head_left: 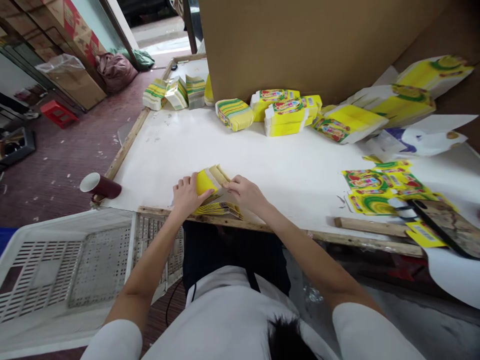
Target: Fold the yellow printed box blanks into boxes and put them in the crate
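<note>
Two bare hands at work here, both on one yellow carton bundle (205, 184) at the near edge of the white desk (165, 155). Left grip (187, 196) is wrapped round the bundle's left end, thumb across the front; right grip (245, 192) is pinching the pale flaps at the other end, fingertips pressed together. Right below, between the two, there's one fanned stack of flat yellow cartons (219, 210), can't count how many in it.

Ahead and left of the left grip I get three striped carton stacks (176, 93), plus a yellow bit half hidden by the one big cardboard panel (300, 45). Straight ahead of the right grip, one more striped bundle (234, 117) sits beside some packed cartons (287, 117), too overlapped for a proper count.

Off to the left grip's left: one dark red mug (107, 186). Well right of the right grip: overlapping printed cartons (371, 182), one loose wooden strip (369, 226) and one phone (446, 225), marble-look case.
</note>
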The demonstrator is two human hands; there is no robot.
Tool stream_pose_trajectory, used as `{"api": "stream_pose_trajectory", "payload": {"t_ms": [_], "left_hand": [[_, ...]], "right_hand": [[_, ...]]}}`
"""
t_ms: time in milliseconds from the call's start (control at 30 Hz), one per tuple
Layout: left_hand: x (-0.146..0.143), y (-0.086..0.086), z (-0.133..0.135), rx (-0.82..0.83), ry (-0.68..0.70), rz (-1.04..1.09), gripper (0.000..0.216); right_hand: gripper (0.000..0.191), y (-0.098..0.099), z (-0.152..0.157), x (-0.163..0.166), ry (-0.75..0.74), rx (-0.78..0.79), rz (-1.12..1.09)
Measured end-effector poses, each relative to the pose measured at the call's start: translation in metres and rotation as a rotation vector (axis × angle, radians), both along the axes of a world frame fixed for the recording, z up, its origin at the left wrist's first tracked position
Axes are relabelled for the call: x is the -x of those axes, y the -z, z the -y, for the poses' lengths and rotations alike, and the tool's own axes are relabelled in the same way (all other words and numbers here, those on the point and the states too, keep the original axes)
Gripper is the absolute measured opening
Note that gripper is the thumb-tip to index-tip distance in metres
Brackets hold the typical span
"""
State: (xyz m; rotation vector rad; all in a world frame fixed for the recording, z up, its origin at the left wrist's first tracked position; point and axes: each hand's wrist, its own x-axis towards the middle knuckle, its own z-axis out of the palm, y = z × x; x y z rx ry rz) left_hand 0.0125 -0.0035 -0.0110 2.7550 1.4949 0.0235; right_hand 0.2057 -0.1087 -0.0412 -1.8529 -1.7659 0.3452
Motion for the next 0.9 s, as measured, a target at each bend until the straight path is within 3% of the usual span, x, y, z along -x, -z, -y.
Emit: {"api": "stream_pose_trajectory", "payload": {"t_ms": [133,300,400,667,800,900], "left_hand": [[-0.001,-0.001,0.000,0.010,0.001,-0.002,0.081],[-0.001,-0.001,0.000,0.020,-0.006,-0.004,0.081],[0.000,0.001,-0.001,0.006,0.008,-0.001,0.079],[0.005,0.003,0.000,-0.017,0.090,-0.005,0.085],[0.002,0.004,0.001,-0.023,0.074,-0.026,0.084],[0.001,0.003,0.002,-0.021,0.070,-0.037,0.083]], "right_hand": [[0.028,0.010,0.006,0.006,-0.002,-0.075,0.169],[0.020,0.003,-0.002,0.006,-0.050,-0.012,0.186],[0.016,-0.004,-0.014,0.012,-0.001,0.074,0.160],[0.030,-0.012,-0.021,0.035,0.199,0.289,0.063],[0.041,-0.015,-0.021,0.049,0.185,0.395,-0.065],[0.039,-0.017,-0.023,0.055,0.146,0.419,-0.134]]}}
